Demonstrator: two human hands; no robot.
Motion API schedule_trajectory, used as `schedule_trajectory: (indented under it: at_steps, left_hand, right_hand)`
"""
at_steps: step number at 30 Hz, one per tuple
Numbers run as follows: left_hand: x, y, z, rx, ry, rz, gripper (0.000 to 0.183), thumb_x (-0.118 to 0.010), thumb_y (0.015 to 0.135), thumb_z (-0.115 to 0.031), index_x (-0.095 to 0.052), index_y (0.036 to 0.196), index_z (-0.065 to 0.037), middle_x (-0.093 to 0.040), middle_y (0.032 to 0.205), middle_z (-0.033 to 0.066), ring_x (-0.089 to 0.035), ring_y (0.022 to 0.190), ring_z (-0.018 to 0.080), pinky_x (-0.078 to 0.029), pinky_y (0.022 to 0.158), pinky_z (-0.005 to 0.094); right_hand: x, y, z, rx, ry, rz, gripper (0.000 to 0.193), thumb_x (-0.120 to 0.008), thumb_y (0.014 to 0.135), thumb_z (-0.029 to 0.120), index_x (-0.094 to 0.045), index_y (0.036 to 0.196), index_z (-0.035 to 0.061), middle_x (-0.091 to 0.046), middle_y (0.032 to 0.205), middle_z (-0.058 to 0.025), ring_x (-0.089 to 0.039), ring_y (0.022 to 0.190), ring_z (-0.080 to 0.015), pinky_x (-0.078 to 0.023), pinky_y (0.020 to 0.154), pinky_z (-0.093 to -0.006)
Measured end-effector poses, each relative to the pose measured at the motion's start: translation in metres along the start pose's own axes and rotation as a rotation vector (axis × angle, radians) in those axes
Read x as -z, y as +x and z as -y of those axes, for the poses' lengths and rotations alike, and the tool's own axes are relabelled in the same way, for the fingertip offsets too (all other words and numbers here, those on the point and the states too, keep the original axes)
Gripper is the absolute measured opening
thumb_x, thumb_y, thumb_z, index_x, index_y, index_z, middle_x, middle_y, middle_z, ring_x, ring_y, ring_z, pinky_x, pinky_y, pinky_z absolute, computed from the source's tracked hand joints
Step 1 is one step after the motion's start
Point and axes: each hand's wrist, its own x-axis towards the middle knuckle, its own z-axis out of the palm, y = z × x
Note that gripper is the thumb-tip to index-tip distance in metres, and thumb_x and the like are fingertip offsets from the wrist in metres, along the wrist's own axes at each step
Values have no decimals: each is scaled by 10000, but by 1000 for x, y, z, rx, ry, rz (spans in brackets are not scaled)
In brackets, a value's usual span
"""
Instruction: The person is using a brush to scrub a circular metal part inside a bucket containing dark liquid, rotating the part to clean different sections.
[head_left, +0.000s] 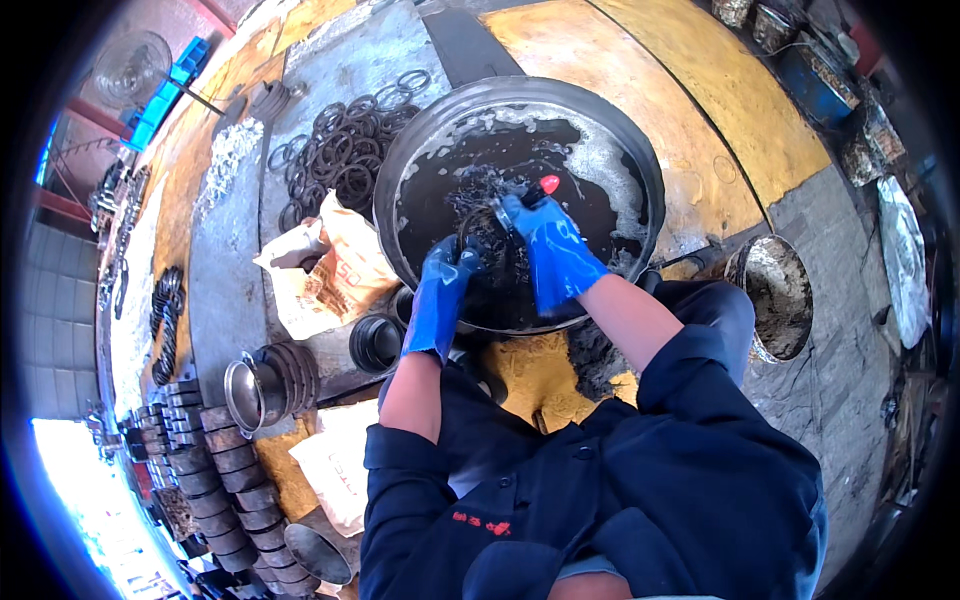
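Observation:
Both my hands wear blue rubber gloves and work over a large round basin [652, 170] of dark, foamy liquid. My left hand [445, 280], at the basin's near left, is closed on the edge of a dark ring [466, 228], held low over the liquid. My right hand [553, 245] is closed on a hand tool whose red handle end [549, 185] sticks out past the fingers. The tool's working end is hidden by the glove and splashing liquid, so its kind cannot be told. Both hands are close together near the ring.
Left of the basin lie a heap of dark rings [345, 150] and a crumpled paper sack [330, 265]. Nearer stand metal collars [255, 392] and stacked dark cylinders [235, 465]. A dirty bucket [780, 300] stands at the right. Yellow and grey sheets cover the floor.

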Motion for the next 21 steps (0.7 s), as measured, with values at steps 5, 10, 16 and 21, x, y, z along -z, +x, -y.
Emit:
schedule_trajectory:
  at_steps: [5,10,16,21]
  left_hand:
    - [21,12,12,40,255,-75,331,-618,959,-218,-628,1180,27,-694,1035,65,-619,928,127,-489,855,274]
    - [24,8,9,21,-69,-65,285,-609,956,-186,-641,1152,19,-703,1035,65,-633,925,127,-499,854,269]
    - [23,9,5,108,-114,-14,260,-581,949,-135,-645,1165,-4,-686,1040,56,-631,943,127,-510,840,268]
    - [18,4,2,32,-146,-1,268,-582,934,-148,-655,1157,-18,-678,1002,43,-614,886,131,-497,796,272]
  right_hand:
    - [17,34,-61,-223,-227,-47,383,-657,887,342,-692,1079,13,-719,901,-86,-641,817,-152,-508,705,-355]
    - [16,18,-61,-98,-331,-52,333,-648,901,323,-691,1036,21,-714,874,-89,-664,782,-197,-522,745,-365]
    - [-11,-10,5,65,155,217,239,-672,927,161,-679,1115,12,-710,1033,-68,-649,906,-136,-536,847,-323]
    - [-24,-17,17,55,113,293,260,-664,935,175,-683,1144,21,-699,1090,-68,-640,984,-147,-525,884,-311]
